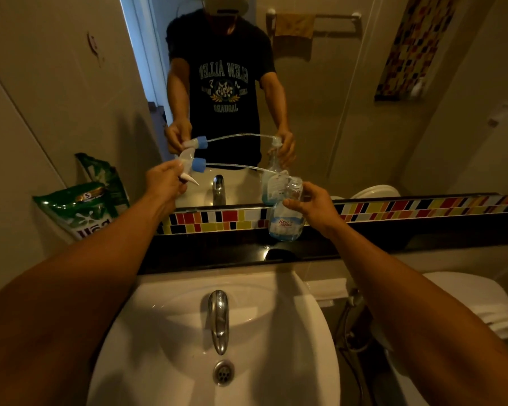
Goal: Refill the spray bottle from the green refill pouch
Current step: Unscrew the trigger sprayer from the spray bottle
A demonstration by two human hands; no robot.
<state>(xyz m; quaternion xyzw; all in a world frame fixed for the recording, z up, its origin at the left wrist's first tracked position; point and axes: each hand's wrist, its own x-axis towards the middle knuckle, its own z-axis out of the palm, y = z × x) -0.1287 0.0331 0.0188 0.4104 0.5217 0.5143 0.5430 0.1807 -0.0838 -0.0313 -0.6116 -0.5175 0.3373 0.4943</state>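
Note:
My left hand (166, 183) grips the white spray trigger head (189, 167) with its blue collar, lifted off the bottle and held out to the left. Its thin clear dip tube (241, 167) arcs right, the tip still at the bottle's open neck. My right hand (314, 208) holds the clear spray bottle (283, 222) by its upper part; the bottle stands on the dark ledge with a little blue liquid at the bottom. The green refill pouch (82, 209) leans upright against the left wall, untouched.
A white sink basin (170, 347) with a chrome tap (219, 320) lies below the dark ledge (217, 253). A mirror (320, 98) behind the ledge reflects me and the bottle. A strip of coloured tiles runs along the ledge. A toilet with white towels sits at right.

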